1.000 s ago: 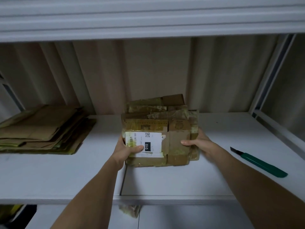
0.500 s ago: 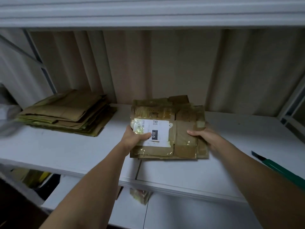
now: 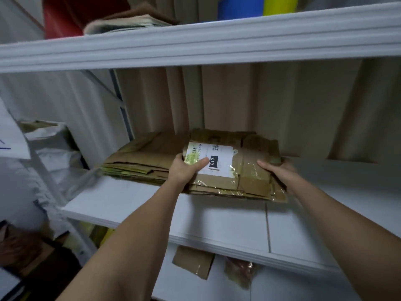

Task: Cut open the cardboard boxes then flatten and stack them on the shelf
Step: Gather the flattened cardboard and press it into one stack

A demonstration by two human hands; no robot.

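Flattened box [image 3: 236,168] carried left beside stack [image 3: 138,159], flat, long axis left-right.

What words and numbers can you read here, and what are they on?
"010": white on a black patch, on the white label of the flattened box.
"010 L30 551", uncertain: along that label's left edge.
QR code and other small print on the label: too small to read.

Two hands [image 3: 184,170] [image 3: 280,170], one flattened box [image 3: 243,170] held, one pile of flat cardboard [image 3: 138,159], two white shelves [image 3: 217,218] [image 3: 195,46].
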